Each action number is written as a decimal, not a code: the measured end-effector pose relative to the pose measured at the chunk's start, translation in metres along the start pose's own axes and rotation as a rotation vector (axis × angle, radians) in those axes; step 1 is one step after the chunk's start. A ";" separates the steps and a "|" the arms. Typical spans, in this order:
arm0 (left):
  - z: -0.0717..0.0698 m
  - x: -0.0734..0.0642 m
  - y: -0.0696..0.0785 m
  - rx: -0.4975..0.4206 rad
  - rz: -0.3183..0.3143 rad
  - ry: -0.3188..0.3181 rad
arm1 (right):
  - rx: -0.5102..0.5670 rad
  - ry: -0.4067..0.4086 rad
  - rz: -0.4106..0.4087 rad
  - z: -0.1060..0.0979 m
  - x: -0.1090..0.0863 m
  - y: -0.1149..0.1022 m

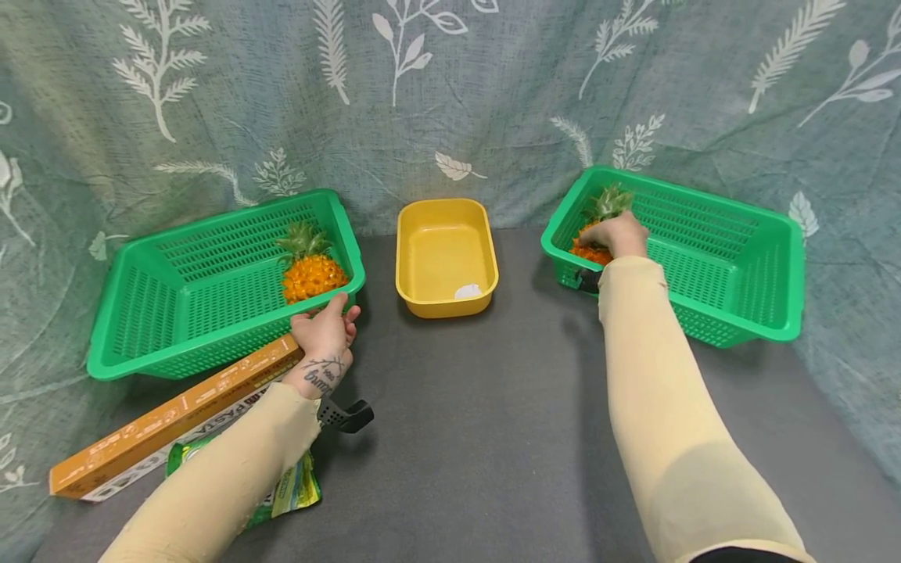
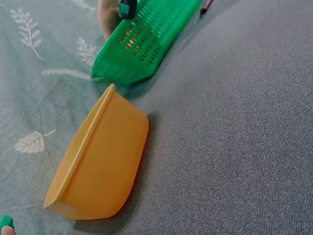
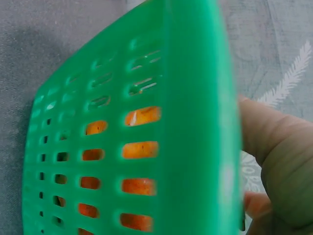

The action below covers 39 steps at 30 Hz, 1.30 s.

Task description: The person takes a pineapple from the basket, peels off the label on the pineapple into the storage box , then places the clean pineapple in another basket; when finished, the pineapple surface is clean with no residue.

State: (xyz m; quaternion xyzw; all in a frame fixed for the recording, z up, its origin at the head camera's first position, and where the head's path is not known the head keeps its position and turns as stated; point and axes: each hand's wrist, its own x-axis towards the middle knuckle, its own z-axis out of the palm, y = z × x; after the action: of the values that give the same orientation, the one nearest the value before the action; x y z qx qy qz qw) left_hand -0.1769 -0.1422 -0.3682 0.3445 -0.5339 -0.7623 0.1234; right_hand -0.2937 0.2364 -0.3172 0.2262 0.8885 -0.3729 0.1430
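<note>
A pineapple (image 1: 314,277) with a leafy crown lies at the right end of the left green basket (image 1: 218,333). My left hand (image 1: 325,332) grips that basket's front right rim, thumb on top and fingers below it outside. A second orange pineapple (image 1: 590,249) sits at the left end of the right green basket (image 1: 732,309). Reaching over the rim, my right hand (image 1: 619,234) grips this pineapple, its fingertips partly hidden. Through the slots of the basket wall (image 3: 181,147) in the right wrist view, orange skin shows; a thumb (image 3: 266,127) is visible beyond the rim.
Between the baskets stands a yellow bin (image 1: 446,309) with a white patch inside. A long orange-and-white pasta box (image 1: 183,407) lies before the left basket, and a green-yellow packet (image 1: 296,489) is partly under my left sleeve. A patterned curtain (image 1: 493,117) hangs behind the grey surface.
</note>
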 end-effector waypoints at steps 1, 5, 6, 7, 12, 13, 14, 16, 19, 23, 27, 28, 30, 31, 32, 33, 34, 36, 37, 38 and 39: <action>0.000 0.000 0.000 0.002 0.000 -0.002 | 0.002 0.000 0.003 0.000 0.000 0.000; 0.000 -0.001 0.000 0.017 -0.006 -0.002 | 0.022 -0.003 0.009 -0.004 -0.001 -0.002; 0.000 -0.001 0.000 0.022 -0.008 -0.002 | 0.029 -0.006 0.009 -0.005 -0.002 -0.003; 0.000 -0.001 0.000 0.027 -0.009 0.000 | 0.036 -0.009 0.007 -0.007 -0.003 -0.003; 0.000 -0.001 0.001 0.026 -0.012 0.001 | 0.125 -0.046 0.004 -0.020 -0.008 -0.007; 0.000 -0.001 0.001 0.026 -0.012 0.001 | 0.145 -0.056 0.005 -0.023 -0.010 -0.008; 0.000 -0.001 0.002 0.025 -0.014 -0.001 | 0.168 -0.071 0.001 -0.025 -0.012 -0.009; 0.000 -0.001 0.002 0.021 -0.011 -0.002 | 0.215 -0.101 -0.007 -0.030 -0.016 -0.012; 0.000 -0.002 0.002 0.017 -0.004 -0.008 | 0.230 -0.139 -0.037 -0.037 -0.025 -0.017; -0.001 -0.003 0.002 0.015 0.005 -0.018 | 0.190 -0.177 -0.100 -0.045 -0.040 -0.026; -0.002 -0.004 0.003 0.015 -0.002 -0.029 | 0.129 -0.218 -0.194 -0.046 -0.059 -0.036; -0.002 -0.004 0.004 0.013 -0.006 -0.032 | 0.115 -0.231 -0.223 -0.044 -0.064 -0.038; -0.002 -0.004 0.004 0.014 -0.011 -0.042 | 0.094 -0.254 -0.280 -0.040 -0.075 -0.042; -0.003 -0.004 0.004 0.014 -0.014 -0.048 | 0.082 -0.264 -0.312 -0.037 -0.080 -0.044; -0.003 -0.005 0.005 0.013 -0.016 -0.054 | 0.067 -0.274 -0.341 -0.033 -0.086 -0.046; -0.003 -0.005 0.005 0.013 -0.018 -0.061 | 0.055 -0.288 -0.365 -0.029 -0.090 -0.048; -0.003 -0.005 0.005 0.011 -0.021 -0.067 | 0.039 -0.301 -0.390 -0.025 -0.095 -0.050; -0.004 -0.006 0.005 0.011 -0.026 -0.079 | 0.006 -0.328 -0.441 -0.015 -0.103 -0.052; -0.004 -0.006 0.006 0.013 -0.027 -0.084 | -0.009 -0.344 -0.468 -0.010 -0.107 -0.053; -0.004 -0.007 0.006 0.014 -0.028 -0.087 | -0.025 -0.361 -0.495 -0.004 -0.111 -0.054; -0.005 -0.007 0.006 0.015 -0.031 -0.091 | -0.041 -0.378 -0.527 0.002 -0.115 -0.054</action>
State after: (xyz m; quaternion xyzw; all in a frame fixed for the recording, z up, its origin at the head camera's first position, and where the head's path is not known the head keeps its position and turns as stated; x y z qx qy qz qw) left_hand -0.1698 -0.1440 -0.3610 0.3185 -0.5393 -0.7750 0.0844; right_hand -0.2227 0.1676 -0.2378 -0.0875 0.8816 -0.4143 0.2086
